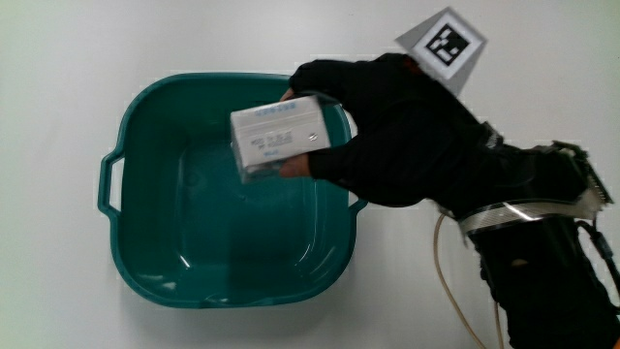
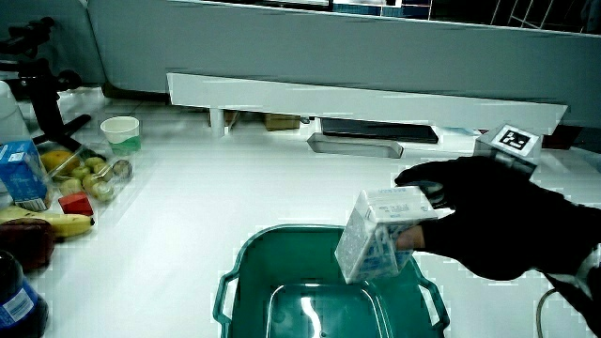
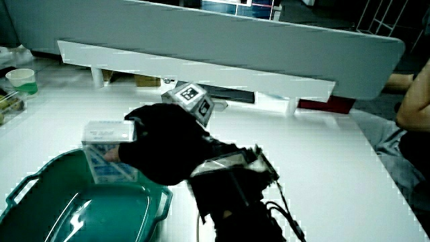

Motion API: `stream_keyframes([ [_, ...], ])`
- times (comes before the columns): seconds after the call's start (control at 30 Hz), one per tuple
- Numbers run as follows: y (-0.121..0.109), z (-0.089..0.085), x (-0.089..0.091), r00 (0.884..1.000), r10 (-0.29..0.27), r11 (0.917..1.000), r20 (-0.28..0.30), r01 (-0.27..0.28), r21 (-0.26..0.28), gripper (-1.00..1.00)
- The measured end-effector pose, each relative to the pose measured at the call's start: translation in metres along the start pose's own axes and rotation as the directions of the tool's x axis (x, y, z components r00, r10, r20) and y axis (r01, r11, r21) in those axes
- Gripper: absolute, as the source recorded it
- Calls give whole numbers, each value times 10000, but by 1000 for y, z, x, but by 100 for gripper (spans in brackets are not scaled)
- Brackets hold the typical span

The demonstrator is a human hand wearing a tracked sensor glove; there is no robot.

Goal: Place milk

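Observation:
A white and blue milk carton [image 1: 278, 135] is held tilted over the teal basin [image 1: 145, 242], just above its rim. The gloved hand [image 1: 383, 126] is shut on the carton, thumb and fingers wrapped round one end. In both side views the milk carton [image 2: 379, 234] [image 3: 107, 158] hangs above the basin's [image 2: 239, 282] [image 3: 40, 195] inside, off its floor. The hand [image 2: 488, 221] [image 3: 164, 144] reaches in over the basin's rim. The patterned cube [image 1: 444, 44] sits on the back of the hand. The basin's inside holds nothing else.
In a side view, a clear tray of fruit [image 2: 94, 174], a banana [image 2: 42, 223], a blue carton [image 2: 21, 174] and a paper cup [image 2: 120, 130] stand at the table's edge. A low white partition [image 2: 366, 99] runs along the table. A cable [image 1: 455, 301] trails from the forearm.

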Motion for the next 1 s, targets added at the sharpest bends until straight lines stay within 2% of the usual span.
stream_keyframes([
  [0.03,3,-2,2,9995,-30,10000,315,31,-29,0],
  [0.1,7,-8,5,9994,-24,10000,354,27,-80,0],
  [0.13,9,-11,6,9988,-219,9996,433,226,-162,0],
  [0.17,12,-14,11,9990,141,9998,423,-134,-164,0],
  [0.2,14,-17,13,9985,136,9997,539,-125,-202,0],
  [0.23,15,-19,14,9973,-135,9996,727,153,-241,0],
  [0.27,17,-21,17,9961,2,9997,884,20,-238,0],
  [0.3,19,-24,21,9985,224,9994,490,-211,-275,0],
  [0.33,19,-25,21,9967,-301,9991,756,323,-271,0],
  [0.43,24,-29,30,9985,-343,9989,431,357,-311,0],
  [0.5,27,-32,38,9981,-256,9993,558,271,-261,0],
  [0.63,31,-39,47,9981,-529,9981,323,539,-305,0],
  [0.67,33,-41,50,9983,-527,9980,252,535,-334,0],
  [0.7,35,-43,55,9996,-273,9990,103,277,-355,0],
  [0.73,36,-45,57,9993,-342,9988,177,348,-353,0],
  [0.77,36,-46,57,9973,-651,9973,342,662,-330,0],
  [0.87,38,-49,60,9953,-898,9949,368,914,-425,0],
  [0.9,39,-50,62,9946,-901,9949,519,922,-411,0],
  [1.0,39,-53,68,9942,-982,9942,446,1000,-405,0],
])
